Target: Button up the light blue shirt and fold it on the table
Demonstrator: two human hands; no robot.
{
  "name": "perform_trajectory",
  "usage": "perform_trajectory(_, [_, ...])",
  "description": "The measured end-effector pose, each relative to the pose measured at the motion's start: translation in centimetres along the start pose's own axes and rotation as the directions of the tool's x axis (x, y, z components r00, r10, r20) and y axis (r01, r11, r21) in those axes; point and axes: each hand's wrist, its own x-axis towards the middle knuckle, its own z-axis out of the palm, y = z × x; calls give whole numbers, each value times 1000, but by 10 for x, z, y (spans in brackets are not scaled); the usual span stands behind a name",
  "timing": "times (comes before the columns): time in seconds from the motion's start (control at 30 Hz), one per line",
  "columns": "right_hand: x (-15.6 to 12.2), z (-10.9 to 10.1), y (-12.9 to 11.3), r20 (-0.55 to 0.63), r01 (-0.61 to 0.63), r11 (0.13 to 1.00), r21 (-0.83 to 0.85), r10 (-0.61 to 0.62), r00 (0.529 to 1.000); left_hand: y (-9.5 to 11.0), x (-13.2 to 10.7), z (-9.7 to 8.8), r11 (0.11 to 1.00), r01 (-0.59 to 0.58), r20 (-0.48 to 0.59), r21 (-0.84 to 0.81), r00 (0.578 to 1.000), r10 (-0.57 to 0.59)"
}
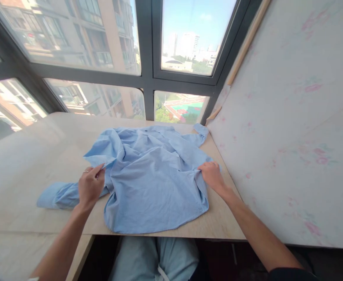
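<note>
A light blue shirt (156,183) lies spread on the pale tabletop, its hem towards me and its collar end towards the window. Creases run across its upper half. My left hand (92,183) is closed on the shirt's left side, pinching the cloth by a raised fold. On the opposite side, my right hand (211,174) grips the fabric near the side seam, fingers closed. One sleeve (58,196) stretches out left, passing beneath my left hand. The other sleeve's cuff (201,133) rests at the far right, close to the wall.
The pale tabletop (57,156) reaches to a dark-framed window (148,82). A wall with flowered paper (291,136) borders the right side, its edge strip peeling (214,116). My legs (156,257) are below the table's front edge.
</note>
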Motion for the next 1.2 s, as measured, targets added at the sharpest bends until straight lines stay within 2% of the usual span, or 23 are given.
perform_trajectory(0.03, [-5, -4, -12, -96, 27, 998, 55, -21, 995, 13, -5, -4, 997, -32, -42, -68, 999, 29])
perform_trajectory(0.1, [-20, -12, -41, -238, 165, 972, 169, -122, 964, 40, -20, -12, 967, -117, -28, -226, 993, 114])
perform_trajectory(0.13, [-30, -16, -57, -263, 289, 932, 220, -228, 937, 53, -30, -16, 939, -153, 35, -308, 984, 172])
perform_trajectory(0.17, [-39, -20, -71, -246, 445, 854, 271, -386, 889, 65, -40, -20, 904, -176, 148, -390, 957, 250])
perform_trajectory(0.2, [-48, -22, -83, -181, 587, 739, 330, -561, 808, 75, -50, -24, 871, -175, 257, -458, 912, 319])
perform_trajectory(0.23, [-56, -24, -93, -115, 671, 618, 409, -695, 710, 83, -60, -28, 839, -169, 357, -517, 849, 390])
perform_trajectory(0.27, [-63, -24, -99, -60, 695, 533, 483, -771, 634, 88, -70, -33, 816, -153, 449, -557, 772, 451])
perform_trajectory(0.3, [-67, -24, -101, -17, 680, 487, 548, -806, 591, 89, -78, -37, 804, -131, 516, -581, 705, 487])
perform_trajectory(0.33, [-70, -23, -101, 9, 641, 482, 597, -803, 596, 88, -85, -41, 802, -106, 561, -588, 661, 499])
perform_trajectory(0.37, [-72, -22, -97, 23, 589, 506, 630, -770, 637, 84, -91, -45, 810, -81, 586, -581, 649, 485])
perform_trajectory(0.4, [-72, -21, -93, 26, 533, 538, 653, -719, 694, 77, -96, -47, 825, -56, 590, -562, 672, 447])
perform_trajectory(0.47, [-71, -21, -81, 21, 421, 584, 694, -602, 798, 58, -103, -50, 869, -1, 550, -495, 774, 314])
perform_trajectory(0.53, [-70, -23, -73, 28, 330, 597, 731, -510, 860, 34, -109, -47, 914, 59, 487, -401, 859, 157])
perform_trajectory(0.57, [-69, -23, -70, 39, 294, 595, 748, -482, 875, 22, -113, -44, 932, 93, 462, -349, 883, 84])
perform_trajectory(0.67, [-69, -21, -71, 77, 232, 583, 779, -456, 887, -2, -123, -31, 958, 192, 431, -211, 898, -86])
perform_trajectory(0.73, [-69, -15, -75, 102, 207, 576, 791, -457, 884, -5, -126, -22, 961, 228, 422, -155, 895, -144])
perform_trajectory(0.83, [-68, -3, -85, 118, 182, 574, 798, -445, 888, 7, -122, -11, 955, 266, 393, -128, 898, -198])
perform_trajectory(0.93, [-68, 6, -100, 106, 186, 572, 799, -438, 893, 27, -109, -7, 936, 337, 393, -104, 878, -272])
perform_trajectory(1.0, [-68, 9, -113, 92, 202, 562, 802, -451, 888, 38, -103, -12, 925, 358, 391, -126, 875, -286])
perform_trajectory(1.07, [-66, 13, -127, 70, 223, 549, 806, -462, 884, 46, -103, -23, 916, 343, 340, -208, 903, -261])
perform_trajectory(1.13, [-62, 18, -140, 37, 246, 535, 808, -463, 886, 52, -110, -38, 898, 313, 260, -308, 936, -237])
perform_trajectory(1.2, [-55, 26, -154, 2, 279, 534, 798, -465, 886, 53, -123, -55, 877, 305, 195, -371, 949, -247])
